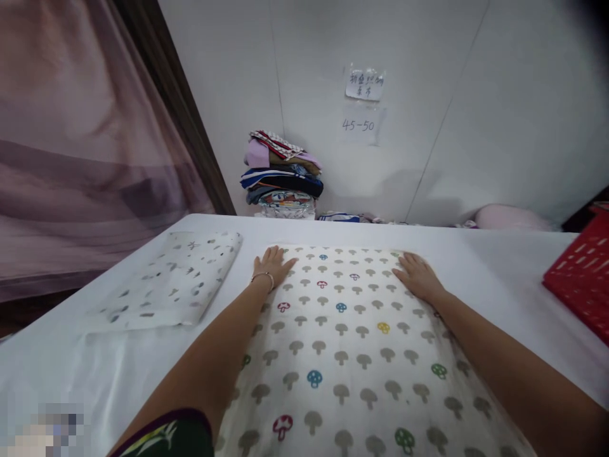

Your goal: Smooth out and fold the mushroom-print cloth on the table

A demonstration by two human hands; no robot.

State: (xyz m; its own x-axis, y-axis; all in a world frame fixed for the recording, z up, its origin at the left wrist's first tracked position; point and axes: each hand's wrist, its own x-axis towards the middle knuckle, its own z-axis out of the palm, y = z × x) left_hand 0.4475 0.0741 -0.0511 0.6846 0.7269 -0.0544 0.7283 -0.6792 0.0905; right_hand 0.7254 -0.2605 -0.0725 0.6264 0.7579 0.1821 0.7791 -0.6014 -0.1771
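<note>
Evidently both hands, left hand and right hand, are pressing flat with fingers released on the mushroom-print cloth's far corners, keeping it smooth on the white desk.

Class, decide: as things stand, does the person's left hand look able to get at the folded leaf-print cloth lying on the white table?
Probably yes. The left hand lies flat on the mushroom-print cloth, and the folded leaf-print cloth sits just to its left with only bare white table between them.
</note>
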